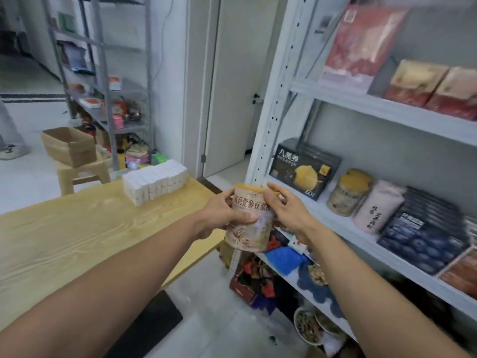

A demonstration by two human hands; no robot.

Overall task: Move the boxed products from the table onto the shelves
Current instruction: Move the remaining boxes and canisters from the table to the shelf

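White rack [273,112], middle level: black box [302,169], lidded jar [348,195], pale pouch [378,205] and dark blue boxes [423,233] side by side. Open cardboard box [69,146] on stool [80,174]; contents not visible. Block of white boxes [154,182] upright at far end of tabletop [77,228], well apart from hands. Round canister [249,220] held upright in air between tabletop edge and rack front. Left hand [222,215] wrapped round canister body, thumb across label. Right hand [286,210] grips upper right side, fingertips at lid rim.
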